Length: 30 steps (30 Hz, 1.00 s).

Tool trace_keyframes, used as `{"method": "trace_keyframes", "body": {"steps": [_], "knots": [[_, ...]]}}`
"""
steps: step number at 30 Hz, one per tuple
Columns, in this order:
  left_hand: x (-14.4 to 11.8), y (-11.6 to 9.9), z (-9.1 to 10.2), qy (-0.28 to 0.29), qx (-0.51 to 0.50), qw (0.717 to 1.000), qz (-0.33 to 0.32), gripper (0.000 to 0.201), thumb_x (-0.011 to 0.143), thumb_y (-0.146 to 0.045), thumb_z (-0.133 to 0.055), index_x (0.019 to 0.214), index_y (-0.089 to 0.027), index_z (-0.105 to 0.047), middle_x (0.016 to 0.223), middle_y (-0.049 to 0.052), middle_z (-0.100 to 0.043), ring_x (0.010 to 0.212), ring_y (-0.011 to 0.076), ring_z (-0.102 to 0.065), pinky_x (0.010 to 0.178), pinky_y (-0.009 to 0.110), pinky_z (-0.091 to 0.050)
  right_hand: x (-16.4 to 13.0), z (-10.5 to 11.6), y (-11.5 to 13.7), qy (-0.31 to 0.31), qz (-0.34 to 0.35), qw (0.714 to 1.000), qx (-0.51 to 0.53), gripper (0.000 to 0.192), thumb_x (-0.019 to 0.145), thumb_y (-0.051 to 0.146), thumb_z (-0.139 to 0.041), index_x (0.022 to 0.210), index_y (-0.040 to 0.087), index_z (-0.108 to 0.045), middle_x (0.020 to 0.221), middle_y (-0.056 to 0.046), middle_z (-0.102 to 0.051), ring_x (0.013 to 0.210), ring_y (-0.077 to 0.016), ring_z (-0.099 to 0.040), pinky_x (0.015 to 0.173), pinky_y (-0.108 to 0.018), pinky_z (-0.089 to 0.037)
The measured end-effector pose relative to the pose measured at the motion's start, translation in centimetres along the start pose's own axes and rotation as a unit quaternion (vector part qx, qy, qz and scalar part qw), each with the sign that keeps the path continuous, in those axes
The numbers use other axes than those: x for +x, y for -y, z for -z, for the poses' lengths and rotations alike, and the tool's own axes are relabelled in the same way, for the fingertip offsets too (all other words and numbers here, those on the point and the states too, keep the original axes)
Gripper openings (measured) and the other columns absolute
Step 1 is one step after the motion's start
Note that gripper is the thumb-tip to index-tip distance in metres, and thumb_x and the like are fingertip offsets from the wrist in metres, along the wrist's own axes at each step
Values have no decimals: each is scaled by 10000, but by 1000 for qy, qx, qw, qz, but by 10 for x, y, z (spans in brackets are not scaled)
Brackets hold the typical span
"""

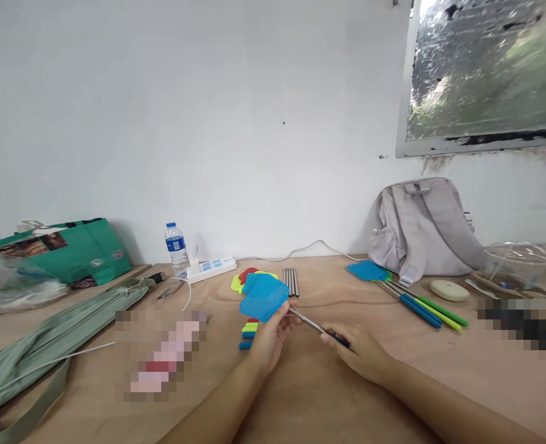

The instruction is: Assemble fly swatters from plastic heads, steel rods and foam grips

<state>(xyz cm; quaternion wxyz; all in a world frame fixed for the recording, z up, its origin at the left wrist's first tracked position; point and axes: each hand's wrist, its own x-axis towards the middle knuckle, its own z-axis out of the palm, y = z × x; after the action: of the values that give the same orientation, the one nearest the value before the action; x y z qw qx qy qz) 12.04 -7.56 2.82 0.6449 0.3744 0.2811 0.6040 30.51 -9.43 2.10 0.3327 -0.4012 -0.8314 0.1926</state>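
The swatter (295, 314) lies between both hands just above the surface (310, 394), its long axis running left-up to right-down. The left hand (268, 339) pinches the blue head (263, 297); the right hand (360, 351) is closed on the handle end.
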Motion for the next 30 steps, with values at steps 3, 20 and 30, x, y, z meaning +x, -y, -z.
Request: {"method": "trace_keyframes", "body": {"steps": [3, 20, 30], "knots": [[-3, 1, -2, 7, 13, 1000, 0, 348, 604, -378, -683, 852, -140, -628, 738, 36, -638, 676, 146, -600, 702, 290, -436, 0, 0, 0, -4, -3, 1000, 12, 312, 828, 418, -361, 791, 228, -606, 690, -4, -597, 625, -148, -522, 584, -240, -361], [-6, 6, -9, 11, 59, 998, -26, 289, 609, -363, -678, 755, -122, -614, 739, 47, -635, 577, 124, -570, 647, 288, -443, -2, 1, 6, -29, 1, 999, 45, 249, 804, 368, -421, 815, 255, -642, 826, -36, -662, 748, -215, -584, 663, -285, -396], [-2, 4, -9, 34, 120, 991, -50, 269, 628, -373, -656, 715, -127, -590, 607, 4, -584, 441, 87, -502, 512, 248, -416, -5, -16, 12, -17, -43, 997, 59, 313, 844, 411, -321, 710, 215, -524, 642, -7, -551, 603, -155, -493, 561, -253, -338]]}}
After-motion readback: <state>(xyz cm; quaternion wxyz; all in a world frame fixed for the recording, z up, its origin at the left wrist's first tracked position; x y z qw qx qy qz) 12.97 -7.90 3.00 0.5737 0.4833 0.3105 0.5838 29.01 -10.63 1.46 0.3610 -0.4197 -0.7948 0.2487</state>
